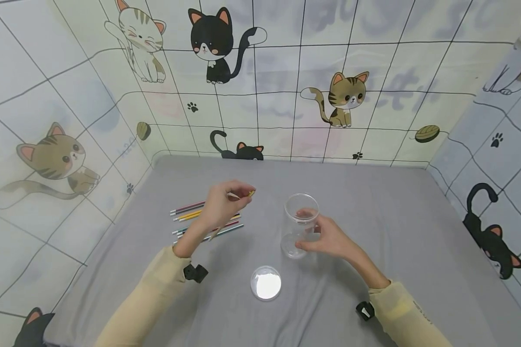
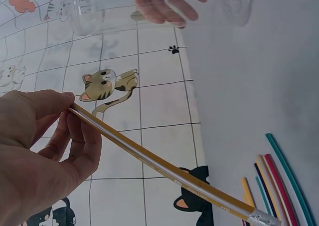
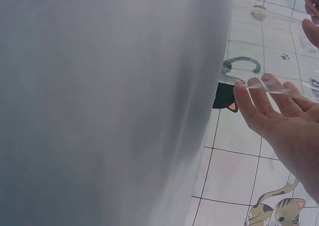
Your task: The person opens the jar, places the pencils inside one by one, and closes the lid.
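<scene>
My left hand (image 1: 226,205) pinches a yellow pencil (image 2: 164,161) near one end between thumb and fingertips. The pencil slants away from the fingers, and its silver ferrule shows at the far end in the left wrist view. A clear, wide-mouthed jar (image 1: 290,226) stands upright to the right of that hand. Around its right side curl the fingers and thumb of my right hand (image 1: 330,236), seen also in the right wrist view. Several coloured pencils (image 1: 188,215) lie in a loose group on the grey cloth, partly hidden behind my left hand and wrist.
In front of the jar lies a round, shiny lid (image 1: 266,283). A grey cloth (image 1: 373,193) with some wrinkles covers the table. Cat-print sheets (image 1: 278,72) rise at the back and both sides.
</scene>
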A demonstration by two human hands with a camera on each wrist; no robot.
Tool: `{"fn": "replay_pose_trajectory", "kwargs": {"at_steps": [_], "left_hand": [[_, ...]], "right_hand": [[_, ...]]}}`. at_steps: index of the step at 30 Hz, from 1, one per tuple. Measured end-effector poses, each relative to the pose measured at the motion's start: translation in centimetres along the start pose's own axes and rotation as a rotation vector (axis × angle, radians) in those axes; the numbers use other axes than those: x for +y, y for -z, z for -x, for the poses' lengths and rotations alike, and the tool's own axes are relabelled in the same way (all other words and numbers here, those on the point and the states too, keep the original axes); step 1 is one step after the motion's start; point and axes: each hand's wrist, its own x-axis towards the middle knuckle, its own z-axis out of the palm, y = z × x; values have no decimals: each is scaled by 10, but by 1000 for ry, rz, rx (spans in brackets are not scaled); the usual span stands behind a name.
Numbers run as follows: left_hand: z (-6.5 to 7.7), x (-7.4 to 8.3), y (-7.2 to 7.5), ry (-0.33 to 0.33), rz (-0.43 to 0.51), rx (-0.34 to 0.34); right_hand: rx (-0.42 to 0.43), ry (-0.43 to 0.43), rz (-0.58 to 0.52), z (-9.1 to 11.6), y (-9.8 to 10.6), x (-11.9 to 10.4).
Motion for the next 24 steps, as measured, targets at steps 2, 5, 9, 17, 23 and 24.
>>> {"fn": "replay_pose_trajectory", "kwargs": {"at_steps": [2, 5, 9, 17, 23, 24], "left_hand": [[-4, 4, 0, -9, 5, 13], [-9, 10, 0, -13, 3, 28], [-16, 20, -1, 3, 2, 38], [-30, 36, 2, -55, 82, 58], [-41, 49, 5, -142, 141, 90], [-42, 52, 6, -150, 154, 96]], "right_hand": [[1, -3, -1, 0, 0, 1], [-1, -6, -6, 0, 0, 1], [-5, -2, -12, 0, 1, 1], [-3, 4, -4, -1, 1, 2], [-7, 7, -3, 0, 1, 2], [-8, 2, -6, 0, 1, 2]]}}
